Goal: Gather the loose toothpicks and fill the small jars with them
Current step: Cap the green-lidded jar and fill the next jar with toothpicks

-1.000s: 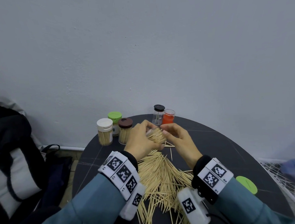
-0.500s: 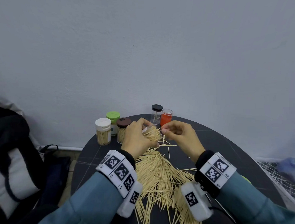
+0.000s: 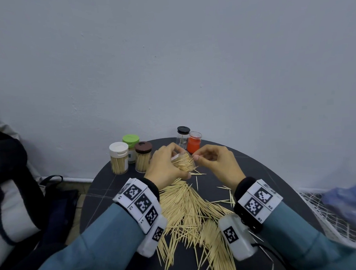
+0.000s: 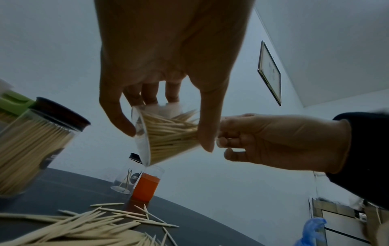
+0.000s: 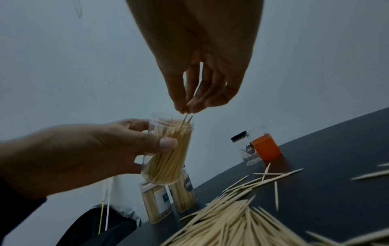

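Filling is under way: the left hand (image 3: pixel 166 168) clamps the clear, nearly full plastic jar (image 5: pixel 168 149) above the dark round table (image 3: pixel 266 171) while the right hand's (image 3: pixel 217 163) fingers (image 5: pixel 189 104) pinch pale wooden toothpicks (image 5: pixel 186 119) at its mouth, which likely need seating next

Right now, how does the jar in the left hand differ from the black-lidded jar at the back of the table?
The held jar is gripped off the table by the left hand; the black-lidded jar stands on the table. The held jar is open and tilted; the black-lidded jar is capped and upright. The held jar is packed with toothpicks; the black-lidded jar holds only a few. Both are clear.
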The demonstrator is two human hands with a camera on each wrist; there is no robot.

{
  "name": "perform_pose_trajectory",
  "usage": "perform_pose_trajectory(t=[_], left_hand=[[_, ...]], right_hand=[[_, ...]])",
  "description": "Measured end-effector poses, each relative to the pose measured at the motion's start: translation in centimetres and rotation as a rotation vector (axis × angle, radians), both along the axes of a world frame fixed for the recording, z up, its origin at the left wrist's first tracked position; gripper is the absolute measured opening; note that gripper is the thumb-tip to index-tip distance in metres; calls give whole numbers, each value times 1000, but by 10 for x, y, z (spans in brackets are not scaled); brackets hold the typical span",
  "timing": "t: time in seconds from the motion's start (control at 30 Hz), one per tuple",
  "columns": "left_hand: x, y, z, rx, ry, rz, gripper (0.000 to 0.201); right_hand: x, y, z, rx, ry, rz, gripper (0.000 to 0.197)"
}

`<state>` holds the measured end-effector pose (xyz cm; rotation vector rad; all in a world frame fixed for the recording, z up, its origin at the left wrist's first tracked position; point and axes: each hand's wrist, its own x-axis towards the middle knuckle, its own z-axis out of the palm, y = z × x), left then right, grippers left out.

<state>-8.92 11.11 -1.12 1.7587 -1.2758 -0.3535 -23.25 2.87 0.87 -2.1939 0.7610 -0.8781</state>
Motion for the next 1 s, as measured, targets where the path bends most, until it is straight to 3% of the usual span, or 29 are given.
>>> perform_pose_trajectory(t=[0.17,0.37,0.47,0.77,1.0], left_hand=[[-5,1,2,4,15,-45,56],[-11,8,7,10,28,-118,58],[-11,10,6,10,19,-133,57],[-14,17,3,33,-10,-137,57],[-19,16,2,34,-21,-165,55]], right_hand=[[-27,0,7,25,165,-30,5],[-79,9,11,40,854,75,33],[-107,15,6,71,1042,99,37],[-156,30,-18,143,1153,187,35],[-157,32,-29,83,1040,162,30]])
